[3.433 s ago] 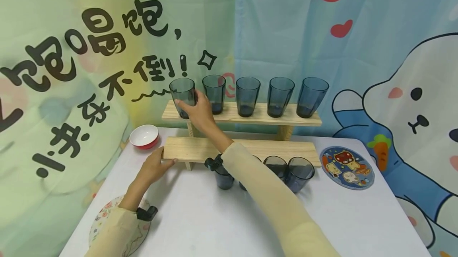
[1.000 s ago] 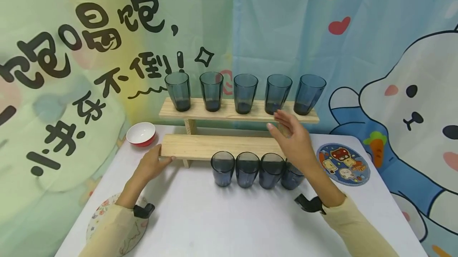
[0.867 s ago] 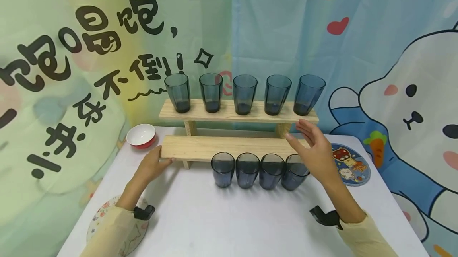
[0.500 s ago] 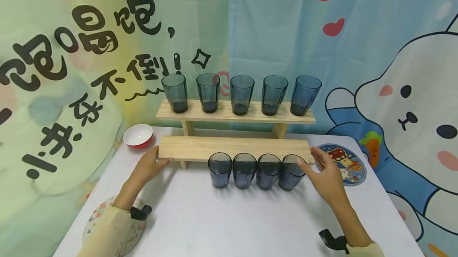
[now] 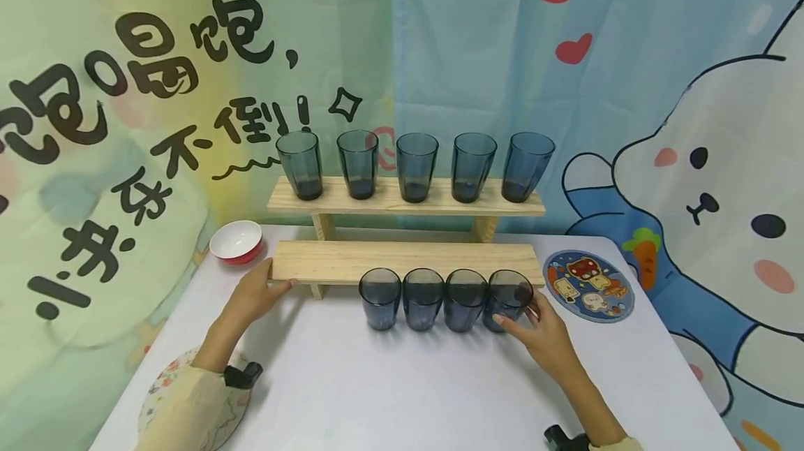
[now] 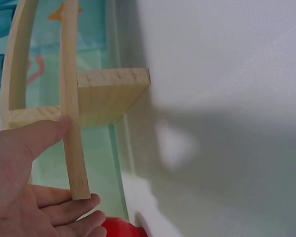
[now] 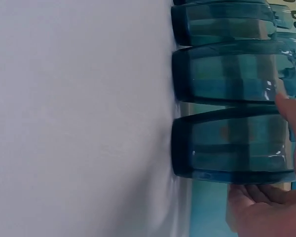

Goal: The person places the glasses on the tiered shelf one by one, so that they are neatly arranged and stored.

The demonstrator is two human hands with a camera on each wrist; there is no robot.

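Note:
My left hand (image 5: 250,295) holds the left end of the lower board of a two-step wooden shelf (image 5: 402,257). In the left wrist view, the thumb lies on one side of that board (image 6: 73,148) and the fingers reach round the other. My right hand (image 5: 548,341) grips the rightmost smoky-blue glass (image 5: 502,301) of a front row standing upright on the table, thumb on its near side and fingers at its right. In the right wrist view the same glass (image 7: 232,145) sits between thumb and fingers. Several matching glasses (image 5: 422,301) stand close on its left.
Several more blue glasses (image 5: 417,165) line the upper board (image 5: 392,205). A red-and-white bowl (image 5: 236,240) sits left of the shelf and a round blue cartoon mat (image 5: 589,287) right of it. A floral round mat (image 5: 235,405) lies under the left forearm. A printed curtain (image 5: 465,39) hangs behind.
My right hand has left the upper row's leftmost glass, swung right and down, and now grips the front row's rightmost glass. The left hand stays on the lower board.

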